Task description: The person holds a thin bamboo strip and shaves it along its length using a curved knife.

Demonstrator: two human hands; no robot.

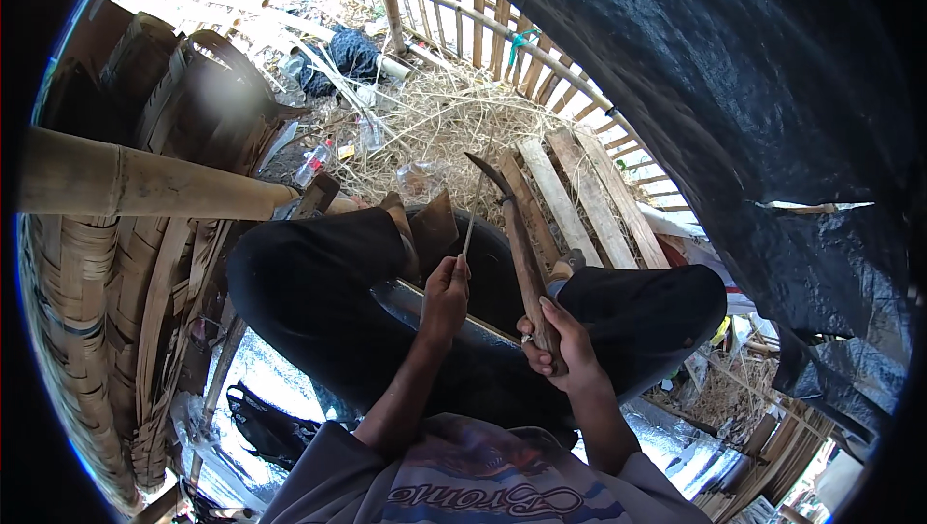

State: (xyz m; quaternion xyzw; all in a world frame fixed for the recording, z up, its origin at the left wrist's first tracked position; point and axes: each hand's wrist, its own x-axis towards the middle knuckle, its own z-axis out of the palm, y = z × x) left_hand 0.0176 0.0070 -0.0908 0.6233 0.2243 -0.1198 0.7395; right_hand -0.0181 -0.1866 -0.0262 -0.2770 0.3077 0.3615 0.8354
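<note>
My left hand (445, 297) is closed around a thin bamboo strip (471, 225), which points up and away from me. In my right hand (568, 345) is the thick wooden handle of a curved knife (521, 254). Its short dark blade hooks toward the left at the far end, close to the strip's upper part. Whether blade and strip touch I cannot tell. Both hands are over my lap, between my bent knees in dark trousers. Beneath them sits a dark rounded thing (492, 268), partly hidden by my legs.
A thick bamboo pole (145, 179) crosses at the left, beside woven bamboo panels (106, 302). Wooden planks (589, 191) and straw shavings (435, 118) lie ahead, with a plastic bottle (313, 163). Dark plastic sheeting (715, 89) hangs at the right, near a slatted bamboo fence (483, 17).
</note>
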